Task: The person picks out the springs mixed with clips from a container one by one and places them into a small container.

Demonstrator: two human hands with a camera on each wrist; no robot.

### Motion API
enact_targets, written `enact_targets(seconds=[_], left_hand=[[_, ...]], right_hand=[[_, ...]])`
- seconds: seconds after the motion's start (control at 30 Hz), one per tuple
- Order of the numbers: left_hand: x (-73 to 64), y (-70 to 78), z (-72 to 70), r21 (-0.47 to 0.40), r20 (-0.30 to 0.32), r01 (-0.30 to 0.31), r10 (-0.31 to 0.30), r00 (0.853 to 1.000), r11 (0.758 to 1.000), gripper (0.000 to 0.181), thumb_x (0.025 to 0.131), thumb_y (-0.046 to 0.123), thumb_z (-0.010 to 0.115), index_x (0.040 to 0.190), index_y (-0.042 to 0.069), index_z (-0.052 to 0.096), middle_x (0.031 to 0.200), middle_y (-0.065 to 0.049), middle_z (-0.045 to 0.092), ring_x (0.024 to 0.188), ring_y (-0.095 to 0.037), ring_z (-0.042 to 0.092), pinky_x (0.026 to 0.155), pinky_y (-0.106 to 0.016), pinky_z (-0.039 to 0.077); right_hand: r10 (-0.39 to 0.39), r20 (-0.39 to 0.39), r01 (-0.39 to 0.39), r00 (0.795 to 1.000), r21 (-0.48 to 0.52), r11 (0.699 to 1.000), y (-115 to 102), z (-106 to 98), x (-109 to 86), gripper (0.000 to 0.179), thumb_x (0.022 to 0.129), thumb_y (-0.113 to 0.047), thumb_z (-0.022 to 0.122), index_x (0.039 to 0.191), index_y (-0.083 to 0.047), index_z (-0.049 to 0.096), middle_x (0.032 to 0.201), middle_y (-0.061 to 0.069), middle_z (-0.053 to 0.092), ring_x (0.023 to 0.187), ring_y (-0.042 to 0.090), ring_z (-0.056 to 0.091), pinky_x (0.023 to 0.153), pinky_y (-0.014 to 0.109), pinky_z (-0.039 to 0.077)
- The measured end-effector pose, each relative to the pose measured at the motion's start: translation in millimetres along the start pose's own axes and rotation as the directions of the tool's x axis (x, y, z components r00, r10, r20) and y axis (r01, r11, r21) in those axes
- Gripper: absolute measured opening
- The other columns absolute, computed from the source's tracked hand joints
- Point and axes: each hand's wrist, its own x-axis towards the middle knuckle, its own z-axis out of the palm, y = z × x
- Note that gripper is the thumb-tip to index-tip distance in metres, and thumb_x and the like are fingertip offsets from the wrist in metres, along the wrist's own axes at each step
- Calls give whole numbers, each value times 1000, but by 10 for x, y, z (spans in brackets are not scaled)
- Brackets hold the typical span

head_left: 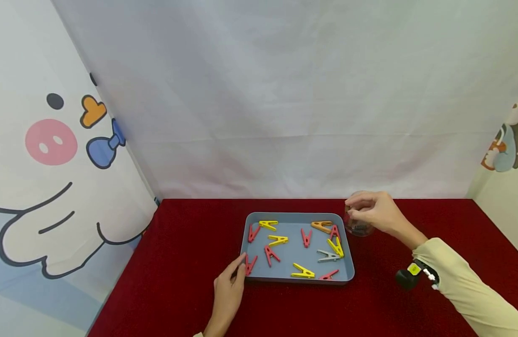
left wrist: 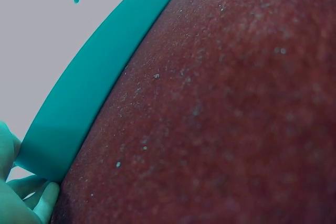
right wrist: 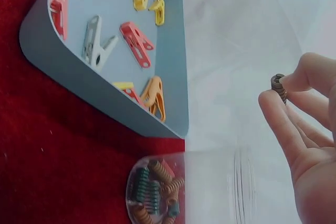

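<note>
My right hand (head_left: 378,213) pinches a small dark coil spring (right wrist: 279,87) between thumb and fingertip, above a clear jar (head_left: 361,229). Inside the jar, in the right wrist view, lie several brown and dark green springs (right wrist: 148,195). Left of it is a shallow blue-grey tray (head_left: 292,255) holding spread-out clothes pegs: red (head_left: 306,238), yellow (head_left: 302,270), one orange (head_left: 321,226) and one grey (head_left: 328,256). The fingers of my left hand (head_left: 228,290) touch the tray's near left corner, the fingertips partly cut off in the left wrist view.
A dark red cloth (head_left: 191,262) covers the table under the tray and jar. Behind it hangs a white curtain (head_left: 284,103). A cartoon-printed sheet (head_left: 73,196) stands on the left, and another printed wall (head_left: 503,196) on the right.
</note>
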Motion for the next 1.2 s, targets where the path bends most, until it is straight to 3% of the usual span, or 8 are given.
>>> enact_targets(seconds=[0.37,0.53,0.7,0.87,0.93,0.97,1.07,1.2], left_hand=[[-3,-8,-18,-12,34,32,-32,999,999,30,90,25,50,120,20,56,116,-1,56,46,-2,38,47,-20,39],[-4,0,-19,-17,22,22,-22,1000,1000,30,90,25,51,119,20,57,116,0,56,58,-4,50,56,-19,42],[7,-5,-22,-1,28,26,-26,999,1000,30,90,26,50,119,20,57,118,0,55,72,-2,54,61,-19,44],[10,-13,-31,13,45,57,-57,997,998,30,90,26,51,119,22,56,119,1,54,68,0,53,58,-20,45],[13,-10,-32,19,44,60,-61,997,998,30,89,25,51,118,22,57,118,1,54,64,-1,53,57,-21,45],[17,-5,-34,24,41,56,-56,998,998,29,89,24,52,118,21,57,118,1,54,71,0,55,60,-20,46],[25,6,-41,26,44,49,-51,998,998,29,89,23,52,117,20,58,118,-1,54,63,-4,54,57,-20,45],[37,13,-37,32,43,53,-54,998,998,28,89,24,53,116,22,58,119,-1,54,70,-5,57,60,-21,46]], right_hand=[[82,-15,-83,996,-18,996,125,-200,3,28,80,-17,65,103,-2,64,97,15,63,79,13,61,61,26,50],[95,-31,-97,995,-76,992,155,-263,22,23,79,-13,64,100,-3,66,86,12,66,75,14,60,58,28,50],[105,-67,-114,992,-145,983,199,-309,47,20,78,-12,65,96,-2,66,88,14,65,76,9,61,60,23,48],[98,-107,-116,989,-186,976,226,-322,57,17,77,-5,63,92,2,66,84,17,65,70,6,60,55,22,47],[86,-123,-111,989,-209,972,221,-309,56,14,76,-3,62,89,0,67,80,16,65,66,8,59,52,23,46],[77,-133,-105,988,-221,969,214,-300,55,14,75,-2,62,88,-1,67,79,15,65,65,10,58,51,23,45],[36,-157,-76,987,-259,963,172,-256,40,12,74,0,61,84,-3,67,74,12,64,62,14,56,47,24,43],[-11,-108,-20,994,-282,959,104,-144,-32,11,73,1,63,81,-4,67,71,7,63,60,17,55,46,25,45]])
